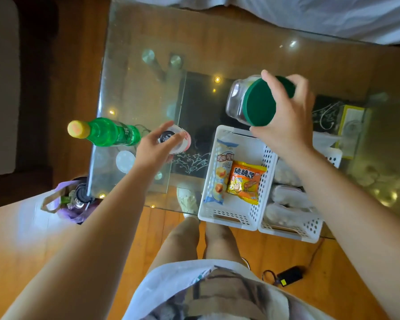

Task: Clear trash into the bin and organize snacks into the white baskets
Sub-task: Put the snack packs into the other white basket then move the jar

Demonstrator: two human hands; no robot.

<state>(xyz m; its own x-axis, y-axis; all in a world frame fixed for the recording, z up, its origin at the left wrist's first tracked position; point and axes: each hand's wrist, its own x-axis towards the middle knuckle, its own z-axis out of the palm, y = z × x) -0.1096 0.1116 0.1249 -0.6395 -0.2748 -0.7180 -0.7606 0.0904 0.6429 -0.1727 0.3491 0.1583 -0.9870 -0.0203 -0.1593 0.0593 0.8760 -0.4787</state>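
Observation:
My right hand [286,121] grips a clear jar [237,98] by its green lid [259,103], tilted, held above the far end of a white basket [267,179]. That basket holds a blue-white chip bag [221,172] and an orange snack packet [245,181]. My left hand [156,147] curls round a small white and pink can [178,140] standing on the glass table [136,88]. A second white basket [310,229] to the right holds white wrapped items.
A green bottle with a yellow cap [104,132] stands left of the can. A bin with a purple liner [72,202] holding trash sits on the floor by the table's near left corner. A yellow box [352,125] lies far right. A black charger [289,274] lies on the floor.

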